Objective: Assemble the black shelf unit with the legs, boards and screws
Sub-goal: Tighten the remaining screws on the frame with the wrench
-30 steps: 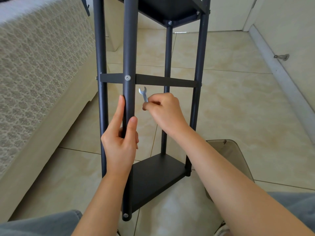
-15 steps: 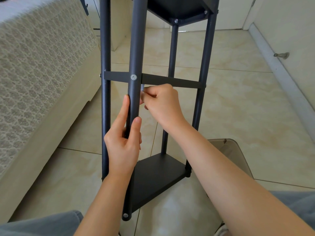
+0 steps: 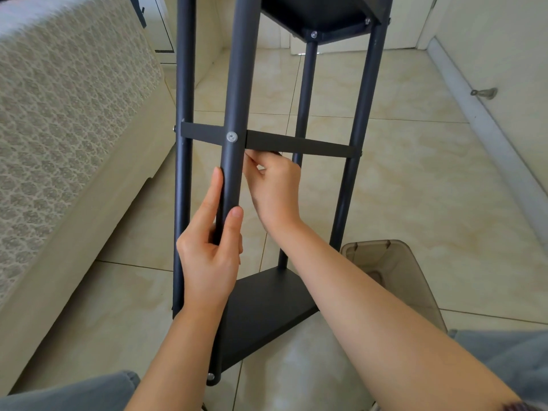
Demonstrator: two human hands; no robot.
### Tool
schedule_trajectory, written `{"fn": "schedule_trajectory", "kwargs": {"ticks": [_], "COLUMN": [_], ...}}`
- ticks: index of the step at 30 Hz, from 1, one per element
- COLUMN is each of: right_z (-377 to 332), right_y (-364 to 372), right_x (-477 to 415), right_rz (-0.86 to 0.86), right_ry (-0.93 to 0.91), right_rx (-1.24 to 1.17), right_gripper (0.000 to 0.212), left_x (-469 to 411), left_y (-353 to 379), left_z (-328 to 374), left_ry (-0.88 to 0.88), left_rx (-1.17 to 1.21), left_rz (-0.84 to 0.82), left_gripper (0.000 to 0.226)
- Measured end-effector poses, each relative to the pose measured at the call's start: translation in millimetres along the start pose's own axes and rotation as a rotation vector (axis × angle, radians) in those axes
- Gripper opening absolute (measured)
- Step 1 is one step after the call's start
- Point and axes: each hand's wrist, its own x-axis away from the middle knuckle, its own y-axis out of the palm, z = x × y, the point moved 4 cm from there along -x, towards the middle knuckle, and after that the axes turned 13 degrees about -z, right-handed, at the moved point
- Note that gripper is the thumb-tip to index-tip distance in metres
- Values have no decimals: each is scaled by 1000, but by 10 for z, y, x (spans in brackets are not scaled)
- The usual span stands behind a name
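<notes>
The black shelf unit stands on the tile floor in front of me. Its near leg (image 3: 237, 84) carries a silver screw head (image 3: 232, 137) where the middle board (image 3: 296, 143) meets it. A lower board (image 3: 261, 304) and an upper board (image 3: 320, 16) are fixed between the legs. My left hand (image 3: 210, 256) grips the near leg below the screw. My right hand (image 3: 275, 188) is tucked just under the middle board, behind the leg, with its fingers curled and pinching a small wrench. Only a pale sliver of the wrench (image 3: 261, 167) shows between the fingers.
A patterned cream sofa (image 3: 59, 129) runs along the left. A translucent brown plastic bin (image 3: 394, 262) stands to the right of the unit, by my right forearm. A metal door stop (image 3: 483, 92) sticks out of the right wall's baseboard. My knees fill the bottom corners.
My right hand rose with the wrench from open space up to the underside of the middle board, where the wrench head is now hidden. My left hand kept its grip on the leg.
</notes>
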Motion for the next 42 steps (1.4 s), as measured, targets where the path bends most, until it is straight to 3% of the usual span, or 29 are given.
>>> {"fn": "schedule_trajectory", "kwargs": {"ticks": [20,30,42], "right_z": [-107,-152,-36], "right_y": [-178,-229,-31], "right_x": [106,85,14], "right_rz": [-290,-215,-146], "right_ry": [125,54,4], "right_rx": [-49,31,-4], "right_gripper": [22,30,24], "left_x": [-25,-30,-31], "left_y": [0,11,-9], "left_z": [-8,5,8], "left_ry": [2,4,4], "left_rx": [15,12,-12], "left_rz": [7,2,8], "left_gripper": [52,53,52]}}
